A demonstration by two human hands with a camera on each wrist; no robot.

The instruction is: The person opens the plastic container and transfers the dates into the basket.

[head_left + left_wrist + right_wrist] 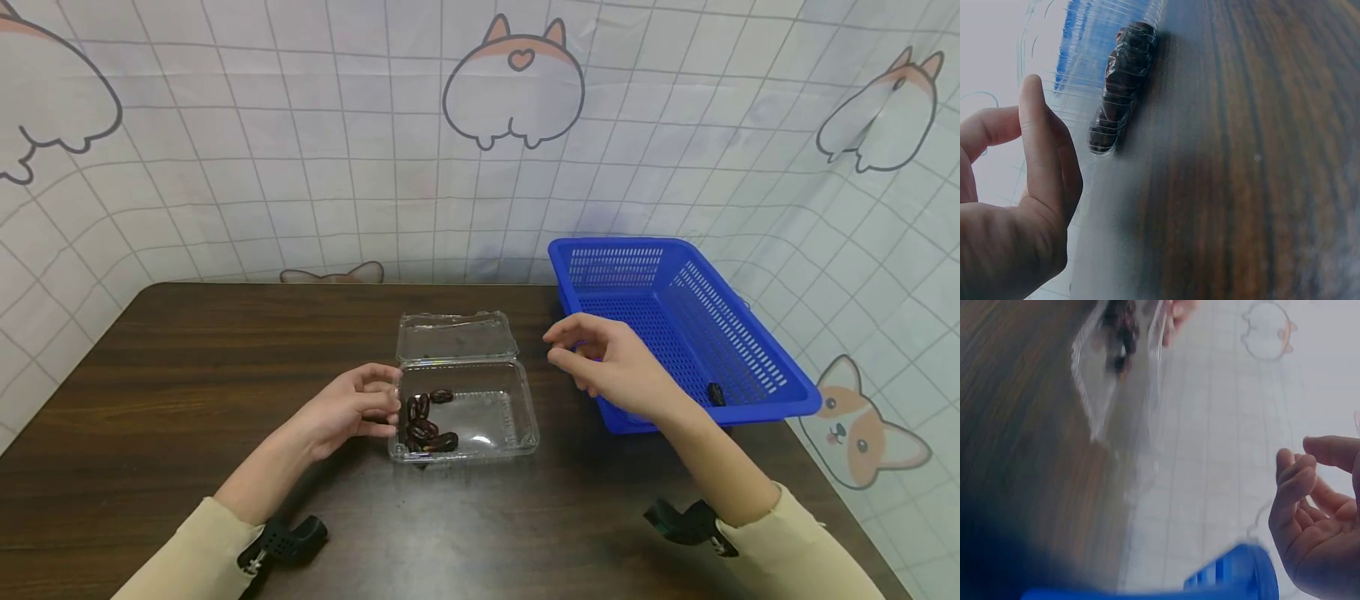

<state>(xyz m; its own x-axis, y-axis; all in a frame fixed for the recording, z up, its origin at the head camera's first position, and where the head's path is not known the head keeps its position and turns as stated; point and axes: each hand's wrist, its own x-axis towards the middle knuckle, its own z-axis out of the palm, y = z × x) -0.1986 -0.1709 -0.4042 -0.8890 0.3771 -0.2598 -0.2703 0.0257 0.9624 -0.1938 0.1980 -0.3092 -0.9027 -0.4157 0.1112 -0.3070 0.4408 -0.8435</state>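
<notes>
A clear plastic clamshell box [487, 417] lies with its lid [459, 337] folded back on the dark wooden table. Several glossy dark-brown dates [423, 429] are gathered along its left side. My left hand [358, 408] is at the box's left wall, fingertips right against it; the left wrist view shows the dates [1124, 81] through the plastic. Between the box and a blue basket [806, 400], my right hand [618, 367] hovers with loosely bent fingers. The right wrist view shows a gap between thumb and fingers, with nothing held. One dark date [716, 394] lies in the basket.
The blue slatted basket stands at the table's right side, its near rim behind my right wrist. A white grid-patterned cloth [420, 192] with cartoon dogs hangs behind and right of the table [187, 358]. Both wrists carry black straps with mounts [288, 542].
</notes>
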